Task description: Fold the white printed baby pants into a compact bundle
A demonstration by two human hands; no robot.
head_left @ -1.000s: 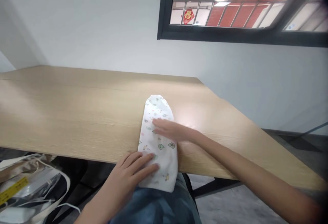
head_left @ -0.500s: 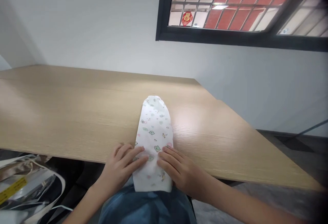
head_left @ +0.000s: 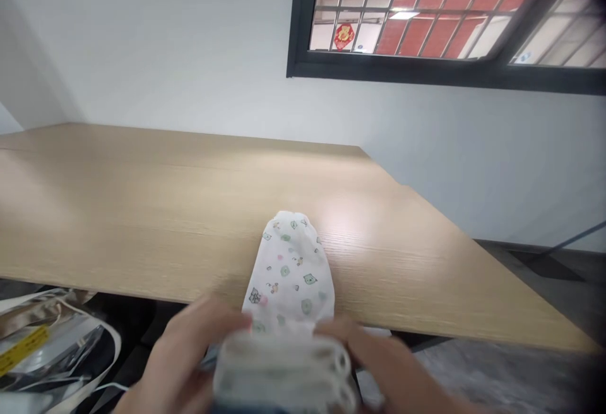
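A white cloth (head_left: 288, 275) printed with small green and pink motifs lies lengthwise on the light oak table (head_left: 142, 224), its far end rounded. Its near end is rolled or folded into a thick bundle (head_left: 284, 370) that overhangs the table's front edge. My left hand (head_left: 184, 354) grips the bundle's left side, and my right hand (head_left: 374, 360) grips its right side. Both hands are blurred by motion, and the fingers are partly hidden behind the bundle.
A crumpled silver plastic bag (head_left: 52, 344) with a yellow label lies below the table's near left edge. Grey floor (head_left: 502, 370) shows at the lower right. A dark-framed barred window (head_left: 402, 16) is set in the white wall.
The cloth's near end is now rolled up and lifted towards me, so the flat part looks shorter. Both hands have moved nearer and now hold the bundle.
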